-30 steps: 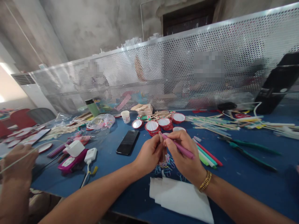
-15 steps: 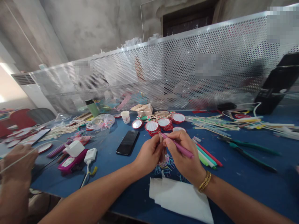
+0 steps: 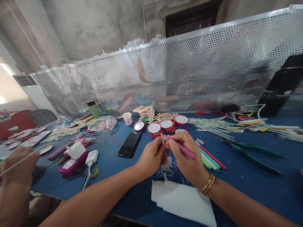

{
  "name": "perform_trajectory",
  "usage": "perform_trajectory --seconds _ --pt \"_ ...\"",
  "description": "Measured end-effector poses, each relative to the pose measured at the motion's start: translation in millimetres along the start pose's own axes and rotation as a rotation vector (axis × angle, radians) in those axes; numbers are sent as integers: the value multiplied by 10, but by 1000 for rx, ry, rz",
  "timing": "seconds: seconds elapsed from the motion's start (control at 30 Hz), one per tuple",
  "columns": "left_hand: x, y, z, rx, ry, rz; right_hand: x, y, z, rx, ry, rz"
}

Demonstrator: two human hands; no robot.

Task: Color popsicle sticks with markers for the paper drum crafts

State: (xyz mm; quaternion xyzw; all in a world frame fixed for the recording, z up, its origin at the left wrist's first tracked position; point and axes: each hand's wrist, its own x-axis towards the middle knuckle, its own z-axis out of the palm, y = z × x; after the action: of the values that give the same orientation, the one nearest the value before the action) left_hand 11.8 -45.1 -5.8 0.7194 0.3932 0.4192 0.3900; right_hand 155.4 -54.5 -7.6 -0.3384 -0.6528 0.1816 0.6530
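Note:
My left hand [image 3: 150, 156] is closed around a narrow, pale wooden craft stick [image 3: 163, 139], held upright above the table. In my right hand [image 3: 186, 168] is a purple-pink marker pen [image 3: 187, 152], gripped like a pencil, its front end against or very near the top of the stick. Exact contact is too small to make out. Below both hands lies a tangle of small coloured loops [image 3: 169, 174], partly covered by them. White sheets [image 3: 182, 201] rest on the table under my right wrist. Several coloured pens [image 3: 210, 156] lie just right of my right hand.
Round red-rimmed pieces [image 3: 153, 128] are stacked beyond my hands. A black phone [image 3: 129, 145] and paper cup [image 3: 127, 119] stand left of them. Green-handled pliers [image 3: 253, 157] lie right. Another person's hand [image 3: 17, 164] is at far left. A perforated metal panel [image 3: 151, 75] closes the back.
My hands, the stick and the marker pen stay almost in place, with only a slight shift of the pen. Blurred figures behind the perforated panel have moved.

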Motion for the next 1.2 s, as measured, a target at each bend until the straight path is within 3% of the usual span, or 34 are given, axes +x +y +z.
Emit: perform_trajectory --seconds 1.2 --pt "9 28 -8 92 20 34 3 14 -2 41 -16 39"
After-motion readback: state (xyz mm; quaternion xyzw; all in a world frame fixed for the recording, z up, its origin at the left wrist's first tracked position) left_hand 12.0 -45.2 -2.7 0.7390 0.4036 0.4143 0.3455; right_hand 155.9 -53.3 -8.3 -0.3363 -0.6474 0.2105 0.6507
